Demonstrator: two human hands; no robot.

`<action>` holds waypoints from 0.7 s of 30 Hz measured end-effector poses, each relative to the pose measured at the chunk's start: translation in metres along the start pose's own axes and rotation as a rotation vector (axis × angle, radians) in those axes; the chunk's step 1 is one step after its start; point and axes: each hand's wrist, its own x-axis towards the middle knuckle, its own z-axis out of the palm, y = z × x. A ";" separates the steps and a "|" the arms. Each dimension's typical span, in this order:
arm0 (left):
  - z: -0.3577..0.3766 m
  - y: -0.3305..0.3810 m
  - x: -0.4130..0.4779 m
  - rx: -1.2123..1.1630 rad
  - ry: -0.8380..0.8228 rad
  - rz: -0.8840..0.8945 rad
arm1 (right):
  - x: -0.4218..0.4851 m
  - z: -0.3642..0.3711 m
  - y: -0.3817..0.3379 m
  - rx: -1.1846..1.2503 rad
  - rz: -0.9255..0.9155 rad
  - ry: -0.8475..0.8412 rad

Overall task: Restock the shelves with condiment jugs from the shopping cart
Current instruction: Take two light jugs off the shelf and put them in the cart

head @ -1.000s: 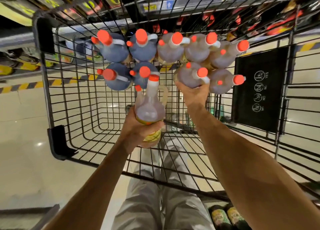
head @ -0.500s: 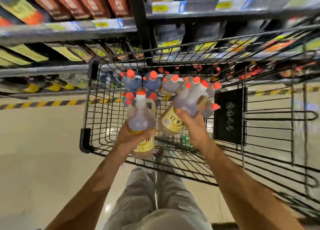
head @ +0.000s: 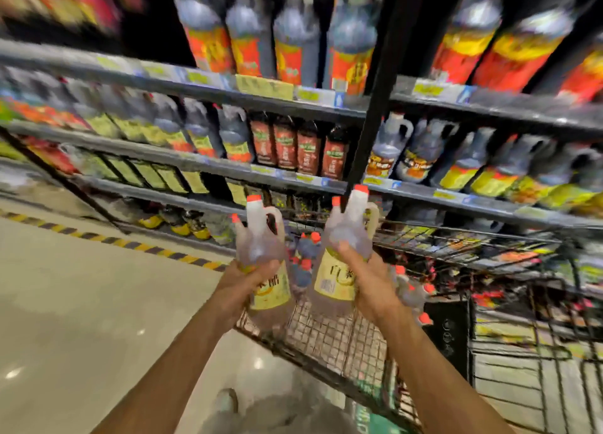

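The left hand (head: pixel 248 280) is wrapped round the belly of the left jug (head: pixel 257 247), held upright above the shopping cart (head: pixel 326 335); the right hand (head: pixel 368 280) grips the right jug (head: pixel 346 234) the same way, just beside it over the cart's basket. The remaining jugs (head: pixel 306 247) sit down in the cart behind these two. The shelves (head: pixel 293 172) rise just beyond the cart's far side. I'd say both jugs should stay upright and apart, going in one at a time with labels outward; with the blur, I cannot tell which row beyond the cart has room.
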 end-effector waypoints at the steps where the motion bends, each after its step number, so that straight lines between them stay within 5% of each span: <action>1: -0.011 0.009 -0.003 -0.015 -0.001 0.014 | -0.002 0.016 -0.007 -0.022 -0.012 -0.028; 21: -0.310 0.168 -0.070 -0.190 0.090 0.249 | -0.019 0.368 -0.047 -0.161 -0.201 -0.222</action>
